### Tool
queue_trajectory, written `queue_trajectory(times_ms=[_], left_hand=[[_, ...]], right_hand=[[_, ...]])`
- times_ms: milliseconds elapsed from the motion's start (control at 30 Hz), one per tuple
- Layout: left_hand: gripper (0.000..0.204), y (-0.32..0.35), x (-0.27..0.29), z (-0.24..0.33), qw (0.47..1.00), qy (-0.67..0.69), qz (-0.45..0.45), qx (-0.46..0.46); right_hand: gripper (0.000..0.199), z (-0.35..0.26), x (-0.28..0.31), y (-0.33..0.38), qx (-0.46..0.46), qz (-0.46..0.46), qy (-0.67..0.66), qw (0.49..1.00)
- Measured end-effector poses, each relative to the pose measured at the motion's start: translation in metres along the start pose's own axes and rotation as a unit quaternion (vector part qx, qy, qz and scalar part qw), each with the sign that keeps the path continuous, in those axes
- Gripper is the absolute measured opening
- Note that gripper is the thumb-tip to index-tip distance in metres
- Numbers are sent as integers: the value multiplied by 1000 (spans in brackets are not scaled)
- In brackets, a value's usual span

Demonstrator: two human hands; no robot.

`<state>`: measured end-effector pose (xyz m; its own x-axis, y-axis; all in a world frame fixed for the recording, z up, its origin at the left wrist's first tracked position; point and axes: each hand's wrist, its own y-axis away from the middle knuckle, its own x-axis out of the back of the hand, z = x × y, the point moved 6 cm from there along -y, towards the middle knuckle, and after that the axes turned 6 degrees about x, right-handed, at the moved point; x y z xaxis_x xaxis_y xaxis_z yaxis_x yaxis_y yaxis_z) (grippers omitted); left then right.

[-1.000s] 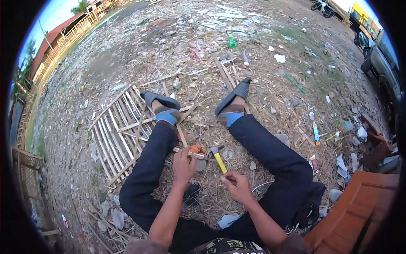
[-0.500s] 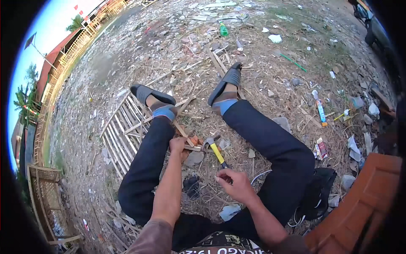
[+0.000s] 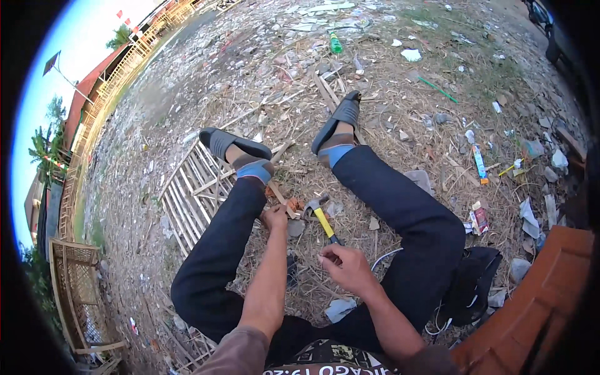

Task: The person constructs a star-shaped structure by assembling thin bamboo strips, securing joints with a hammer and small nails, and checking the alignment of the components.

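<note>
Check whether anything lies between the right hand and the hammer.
Nothing visible does. The right hand sits right at the black grip end of the hammer, which lies on the straw between the legs. The left hand is off to the side.

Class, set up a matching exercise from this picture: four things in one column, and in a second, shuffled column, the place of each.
Things
1. hammer
2. green bottle
3. slatted wooden panel
4. dark bag

Places
A. far off on the littered ground, beyond the feet
B. between the legs, its grip at the right hand
C. under the left leg
D. beside the right thigh

Pairs: 1-B, 2-A, 3-C, 4-D
</note>
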<state>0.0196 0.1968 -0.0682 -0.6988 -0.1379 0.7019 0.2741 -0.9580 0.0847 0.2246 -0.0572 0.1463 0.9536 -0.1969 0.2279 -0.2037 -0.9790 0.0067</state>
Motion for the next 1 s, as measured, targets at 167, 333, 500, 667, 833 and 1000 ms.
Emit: queue_trajectory(times_ms=[167,333,500,667,833,1000], left_hand=[[18,-12,6,-7,987,96,-43,120],[19,9,8,21,979,72,-110,156],[19,15,13,18,978,40,-146,140],[11,32,19,3,959,66,-235,141],[13,9,39,-47,984,80,-159,18],[25,60,27,14,986,74,-132,74]], right_hand=[[17,-3,-7,-3,10,2,3,1000],[19,4,-8,-3,-5,-17,22,1000],[20,7,-15,-5,-6,-21,41,999],[19,10,-14,-6,-36,-22,45,998],[17,-1,-37,-9,5,-44,25,999],[16,18,-27,-10,4,-21,54,998]])
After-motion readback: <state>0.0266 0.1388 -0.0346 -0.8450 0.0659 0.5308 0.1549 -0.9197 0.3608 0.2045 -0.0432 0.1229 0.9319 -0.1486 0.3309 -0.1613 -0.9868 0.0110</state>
